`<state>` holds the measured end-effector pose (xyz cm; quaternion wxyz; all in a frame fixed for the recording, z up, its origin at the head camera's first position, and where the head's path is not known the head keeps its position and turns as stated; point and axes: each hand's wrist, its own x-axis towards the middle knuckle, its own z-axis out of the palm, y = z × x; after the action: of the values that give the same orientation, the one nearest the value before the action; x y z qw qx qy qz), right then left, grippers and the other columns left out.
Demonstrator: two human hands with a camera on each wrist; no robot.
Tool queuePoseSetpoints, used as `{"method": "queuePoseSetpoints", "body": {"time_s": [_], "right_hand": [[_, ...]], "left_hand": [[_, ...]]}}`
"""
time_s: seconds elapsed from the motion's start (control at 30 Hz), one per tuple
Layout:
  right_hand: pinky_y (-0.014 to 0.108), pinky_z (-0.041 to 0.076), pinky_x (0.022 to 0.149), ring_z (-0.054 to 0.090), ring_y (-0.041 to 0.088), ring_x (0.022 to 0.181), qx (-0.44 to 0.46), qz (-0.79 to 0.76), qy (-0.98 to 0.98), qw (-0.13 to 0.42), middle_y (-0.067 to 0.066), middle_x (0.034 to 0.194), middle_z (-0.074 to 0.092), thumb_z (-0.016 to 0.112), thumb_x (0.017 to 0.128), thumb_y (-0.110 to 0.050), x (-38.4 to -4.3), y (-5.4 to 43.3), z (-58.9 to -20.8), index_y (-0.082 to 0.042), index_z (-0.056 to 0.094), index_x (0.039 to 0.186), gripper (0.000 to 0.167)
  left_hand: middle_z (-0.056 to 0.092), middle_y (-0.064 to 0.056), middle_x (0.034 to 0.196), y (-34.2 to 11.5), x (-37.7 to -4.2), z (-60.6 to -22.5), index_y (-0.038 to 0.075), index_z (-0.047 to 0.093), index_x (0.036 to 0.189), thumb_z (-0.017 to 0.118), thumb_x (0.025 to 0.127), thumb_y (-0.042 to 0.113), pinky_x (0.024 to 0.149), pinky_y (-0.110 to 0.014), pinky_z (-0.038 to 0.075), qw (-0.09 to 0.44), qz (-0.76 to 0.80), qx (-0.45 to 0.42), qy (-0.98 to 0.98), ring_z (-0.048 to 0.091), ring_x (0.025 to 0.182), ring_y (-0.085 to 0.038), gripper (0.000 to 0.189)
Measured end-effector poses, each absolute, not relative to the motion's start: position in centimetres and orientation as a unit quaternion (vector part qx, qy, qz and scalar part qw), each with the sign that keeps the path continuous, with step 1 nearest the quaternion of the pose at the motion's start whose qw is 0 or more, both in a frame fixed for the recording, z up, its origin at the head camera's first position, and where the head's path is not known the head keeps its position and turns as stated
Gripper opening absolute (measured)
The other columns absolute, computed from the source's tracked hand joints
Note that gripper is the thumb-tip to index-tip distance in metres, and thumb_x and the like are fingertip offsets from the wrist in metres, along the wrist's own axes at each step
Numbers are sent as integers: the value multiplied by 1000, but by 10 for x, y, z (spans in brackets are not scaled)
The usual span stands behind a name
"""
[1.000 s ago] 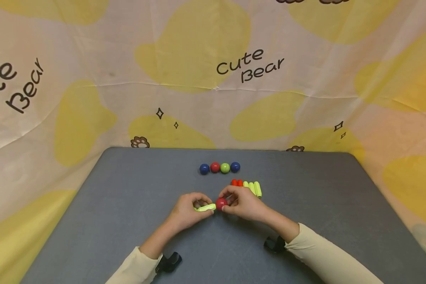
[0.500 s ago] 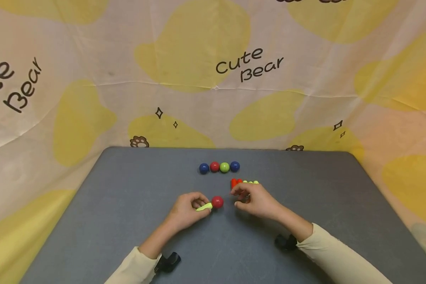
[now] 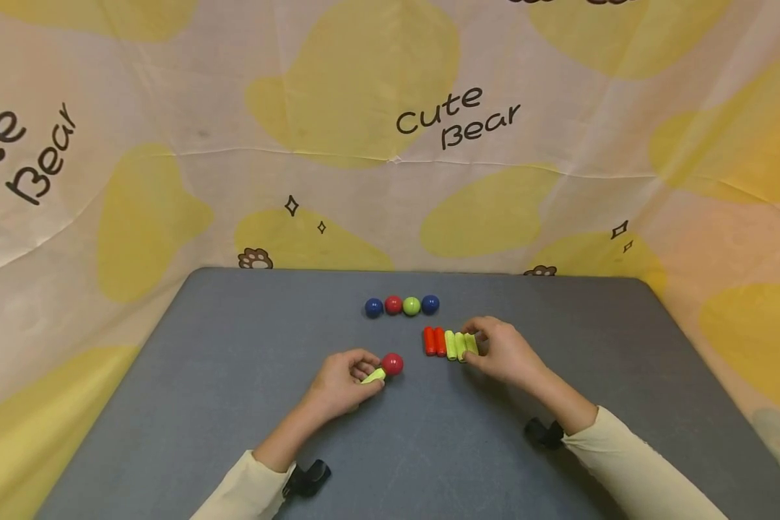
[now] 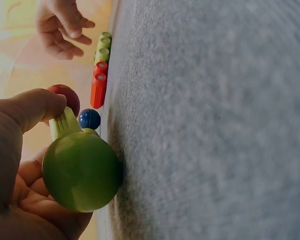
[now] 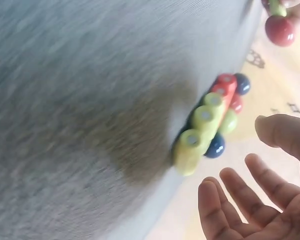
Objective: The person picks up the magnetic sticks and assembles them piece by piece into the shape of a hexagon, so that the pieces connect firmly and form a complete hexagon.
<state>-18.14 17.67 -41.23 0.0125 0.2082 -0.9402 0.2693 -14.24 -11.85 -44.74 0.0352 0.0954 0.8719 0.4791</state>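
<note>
My left hand (image 3: pixel 341 383) pinches a short yellow-green rod (image 3: pixel 373 376) between thumb and fingers. A red ball (image 3: pixel 393 364) sits on the rod's far end. In the left wrist view a green ball (image 4: pixel 81 172) sits at its near end, hidden by the hand in the head view. My right hand (image 3: pixel 507 352) is at the right end of a row of rods, thumb and fingers spread around the outermost yellow-green rod (image 3: pixel 471 342). In the right wrist view its fingers are apart, with nothing between them. More yellow-green rods (image 3: pixel 451 346) and two red rods (image 3: pixel 430 341) complete the row.
Behind the rods, a blue ball (image 3: pixel 373 308), a red ball (image 3: pixel 393 305), a green ball (image 3: pixel 412 306) and another blue ball (image 3: pixel 430 304) stand in a line. The grey table (image 3: pixel 247 318) ends at a patterned cloth (image 3: pixel 338 87). Each wrist wears a black camera (image 3: pixel 308 478).
My right hand has let go of the red ball and moved right to the rods' outer end. The red ball stays on my left hand's rod, which has shifted slightly left and tilted up.
</note>
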Motion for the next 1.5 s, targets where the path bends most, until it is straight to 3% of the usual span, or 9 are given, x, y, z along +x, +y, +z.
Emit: {"method": "queuePoseSetpoints", "body": {"time_s": [0.87, 1.23, 1.5], "right_hand": [[37, 53, 73, 62, 23, 84, 218, 256, -940, -51, 19, 112, 62, 81, 73, -13, -203, 191, -426, 2, 62, 120, 53], [38, 54, 74, 62, 24, 85, 221, 254, -939, -66, 20, 113, 62, 80, 73, -11, -208, 192, -428, 3, 61, 120, 52], [36, 53, 72, 62, 21, 82, 201, 290, -933, -65, 17, 104, 65, 74, 72, -2, -210, 196, -431, 1, 61, 114, 44]], "left_hand": [[69, 1, 85, -123, -144, -446, 9, 65, 111, 75, 76, 10, 61, -19, 48, 52, 486, 68, 870, 59, 69, -7, 36], [63, 2, 81, -123, -146, -447, 11, 66, 111, 74, 75, 8, 58, -19, 46, 44, 483, 66, 872, 55, 66, -6, 38], [69, -3, 95, -123, -148, -448, 14, 66, 110, 74, 74, 9, 60, -22, 47, 43, 475, 59, 877, 57, 68, -8, 37]]}}
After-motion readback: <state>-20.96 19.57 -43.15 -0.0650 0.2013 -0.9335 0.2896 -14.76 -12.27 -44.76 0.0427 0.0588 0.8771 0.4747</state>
